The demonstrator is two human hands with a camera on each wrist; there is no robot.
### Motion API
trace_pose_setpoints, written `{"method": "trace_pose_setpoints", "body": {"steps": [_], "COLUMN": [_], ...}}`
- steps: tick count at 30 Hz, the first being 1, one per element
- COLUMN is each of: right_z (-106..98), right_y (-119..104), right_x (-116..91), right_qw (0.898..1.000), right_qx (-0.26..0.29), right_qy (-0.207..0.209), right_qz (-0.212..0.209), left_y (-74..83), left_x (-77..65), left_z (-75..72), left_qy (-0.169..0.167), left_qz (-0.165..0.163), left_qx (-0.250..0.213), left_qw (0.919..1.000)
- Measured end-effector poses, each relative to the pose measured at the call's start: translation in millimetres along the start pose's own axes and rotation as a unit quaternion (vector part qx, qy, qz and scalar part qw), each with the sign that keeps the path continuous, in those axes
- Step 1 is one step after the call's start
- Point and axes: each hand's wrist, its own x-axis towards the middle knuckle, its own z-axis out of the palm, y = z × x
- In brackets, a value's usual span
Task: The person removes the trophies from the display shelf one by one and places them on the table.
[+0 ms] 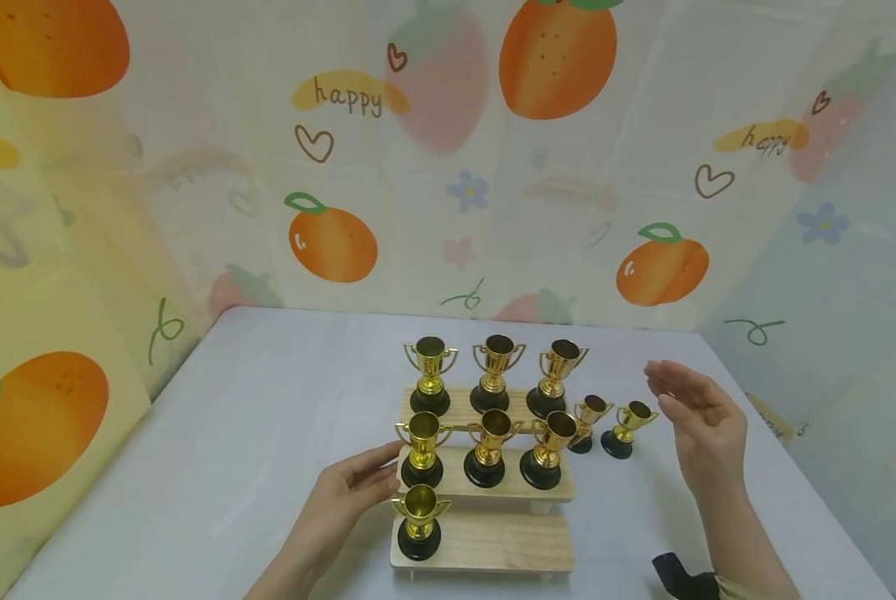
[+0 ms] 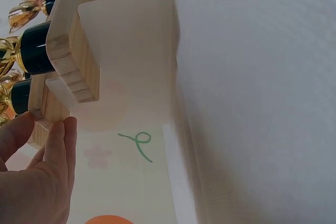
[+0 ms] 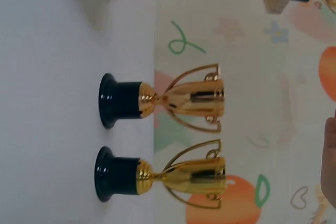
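A three-step wooden display stand holds small gold trophy cups on black bases. Three cups, among them the top middle trophy, line the top step. Three more fill the middle step, and one front trophy is at the left of the lowest. My left hand holds the left end of the middle step; in the left wrist view its thumb and fingers lie on either side of the board end. My right hand is raised with straight fingers, holding nothing. Left of it, a yellow-gold trophy and a rosier gold trophy stand upright on the table.
The white-covered table extends on both sides of the stand. Behind it hangs a curtain printed with oranges, strawberries and "happy". A translucent side panel supports the stand's steps. A black strap is at my right wrist.
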Motion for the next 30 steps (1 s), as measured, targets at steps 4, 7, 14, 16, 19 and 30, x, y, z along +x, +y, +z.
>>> {"method": "trace_pose_setpoints", "body": {"steps": [4,7,14,16,19,30], "right_z": [12.8,22.4,52.1,61.9,77.2,129.9], "right_y": [-8.3,-14.3,-28.0,-31.3,-33.1,-11.5], "right_x": [-5.1,-10.4,-27.6,-32.4,-39.2,-70.1], "right_qw": [0.992,0.983,0.965,0.96,0.953,0.957], "right_qx": [0.089,0.126,0.161,0.162,0.149,0.053], "right_qy": [-0.065,-0.099,-0.162,-0.182,-0.214,-0.275], "right_qz": [-0.056,-0.085,-0.128,-0.138,-0.152,-0.076], "left_y": [-0.5,-1.0,-0.7,-0.4,0.1,-0.7], "left_x": [0.2,0.5,0.0,0.1,0.5,0.0], "left_z": [-0.2,-0.6,-1.1,-1.2,-1.1,-1.5], "left_qy": [0.0,0.0,-0.003,-0.003,-0.002,0.002], "left_qz": [0.001,0.001,0.0,-0.001,-0.003,-0.003], "left_qx": [0.001,0.003,0.003,0.005,0.008,0.006], "left_qw": [1.0,1.0,1.0,1.0,1.0,1.0]}}
